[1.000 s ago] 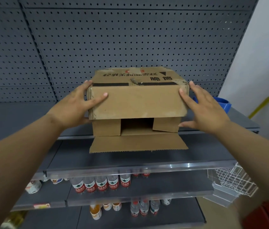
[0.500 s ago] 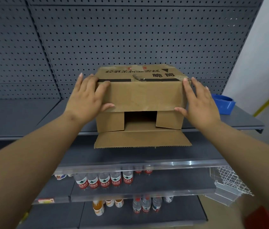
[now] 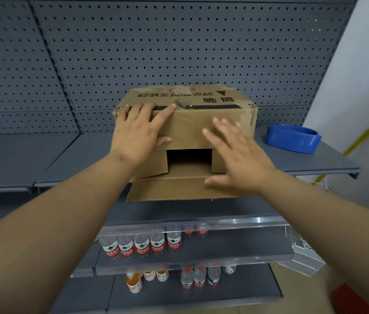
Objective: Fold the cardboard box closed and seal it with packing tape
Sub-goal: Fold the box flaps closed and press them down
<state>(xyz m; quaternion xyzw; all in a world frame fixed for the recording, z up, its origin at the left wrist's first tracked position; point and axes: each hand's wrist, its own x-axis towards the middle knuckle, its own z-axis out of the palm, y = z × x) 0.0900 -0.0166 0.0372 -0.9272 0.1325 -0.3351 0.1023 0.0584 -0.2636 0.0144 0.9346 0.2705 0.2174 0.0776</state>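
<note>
Left fingers (image 3: 144, 111): spread and laid flat over the top front edge of the box, fingertips on the black tape strip; thumb pressed against the hanging front flap. Not curled round anything, pressing rather than gripping.
Left hand (image 3: 137, 132): palm against the upper flap's left part.
Right fingers (image 3: 221, 126): splayed wide, blurred; released, holding nothing. Contact with the flap cannot be told.
Right hand (image 3: 239, 159): in front of the box's right half, thumb low, near the bottom flap.
Worn brown cardboard box (image 3: 192, 103): lies on its side on the shelf, open end toward the camera. Top face carries black printed characters and scraps of old tape.
Upper flap (image 3: 188, 130): hangs down, covers the top half of the opening.
Side flaps (image 3: 154, 165): folded inward, dark gap between them.
Bottom flap (image 3: 170, 189): lies flat, juts past the shelf edge.
Blue plastic tape dispenser (image 3: 293, 138): on the same shelf, right of the box, apart from it.
Grey metal shelf (image 3: 77, 155): carries both, backed by a grey pegboard panel (image 3: 179, 41).
Lower shelves: rows of small bottles with red labels (image 3: 141, 245).
</note>
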